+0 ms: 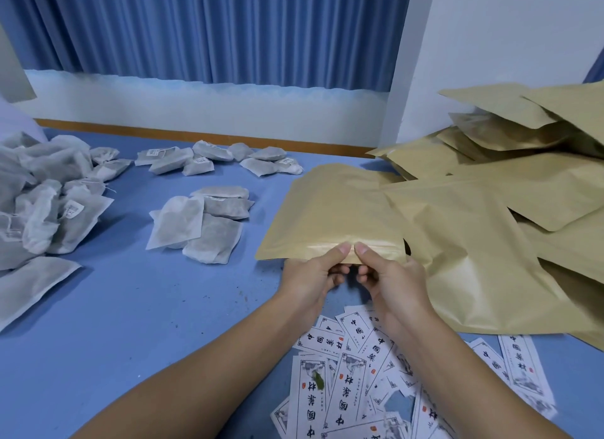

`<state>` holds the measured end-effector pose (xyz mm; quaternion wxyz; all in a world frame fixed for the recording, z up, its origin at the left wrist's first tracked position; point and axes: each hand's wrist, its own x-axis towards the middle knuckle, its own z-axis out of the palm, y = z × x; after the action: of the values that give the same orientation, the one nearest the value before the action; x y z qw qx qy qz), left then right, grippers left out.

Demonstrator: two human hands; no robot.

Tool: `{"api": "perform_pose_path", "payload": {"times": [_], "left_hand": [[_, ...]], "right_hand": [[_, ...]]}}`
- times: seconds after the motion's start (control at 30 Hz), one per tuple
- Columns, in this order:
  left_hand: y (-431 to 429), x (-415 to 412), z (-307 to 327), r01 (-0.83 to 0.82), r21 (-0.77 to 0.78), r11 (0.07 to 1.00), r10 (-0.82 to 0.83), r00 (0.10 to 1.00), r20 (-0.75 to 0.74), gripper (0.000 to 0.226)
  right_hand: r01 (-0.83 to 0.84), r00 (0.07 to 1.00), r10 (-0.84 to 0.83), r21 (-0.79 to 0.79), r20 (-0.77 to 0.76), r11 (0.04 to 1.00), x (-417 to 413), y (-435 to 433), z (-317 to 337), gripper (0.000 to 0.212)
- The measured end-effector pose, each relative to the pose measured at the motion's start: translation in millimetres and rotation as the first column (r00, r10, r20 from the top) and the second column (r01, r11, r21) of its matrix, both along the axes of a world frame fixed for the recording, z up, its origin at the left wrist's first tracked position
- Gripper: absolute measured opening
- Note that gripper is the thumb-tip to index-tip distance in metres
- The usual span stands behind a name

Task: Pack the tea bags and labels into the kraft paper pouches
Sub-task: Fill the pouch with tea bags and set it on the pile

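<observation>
**Pouch mouth pinched, not open yet**

Left hand and right hand: each grip pinches the near edge of one kraft pouch, thumbs side by side on the seal strip and fingers curled under.

The pouch sits low over the blue bench, between the tea bags and the pouch pile. Its right side touches the pile.

Risks:
- Thumbs slide on the strip, so the layers stay stuck.
- Lifting drags neighbouring pouches off the pile.
- Forearms hang over the labels, and a sweep would scatter them.

Orientation: mouth faces the person, closed bottom points away. The long axis looks to run away from the person, though foreshortening makes that a judgement.
</observation>
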<state>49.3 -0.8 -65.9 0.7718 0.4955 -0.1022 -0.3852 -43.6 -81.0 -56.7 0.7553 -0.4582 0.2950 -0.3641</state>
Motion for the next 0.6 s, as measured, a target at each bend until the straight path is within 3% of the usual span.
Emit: {"api": "perform_pose_path", "payload": {"times": [0.2, 0.4, 0.6], "left_hand": [[0.5, -2.0, 0.9, -0.053, -0.061, 0.997, 0.050, 0.998, -0.039, 0.015], [1.7, -4.4, -0.7, -0.026, -0.067, 0.997, 0.023, 0.999, -0.040, 0.015], [1.3, -2.8, -0.8, -0.058, -0.054, 0.997, 0.055, 0.997, -0.045, 0.009]], "right_hand": [[0.038, 0.993, -0.049, 0.102, 0.111, 0.994, -3.5, -4.1, 0.7, 0.013], [-0.031, 0.999, 0.031, -0.015, -0.006, 0.999, -0.7, 1.8, -2.5, 0.017], [-0.056, 0.998, 0.055, 0.025, 0.023, 0.998, -0.5, -3.2, -4.2, 0.017]]}}
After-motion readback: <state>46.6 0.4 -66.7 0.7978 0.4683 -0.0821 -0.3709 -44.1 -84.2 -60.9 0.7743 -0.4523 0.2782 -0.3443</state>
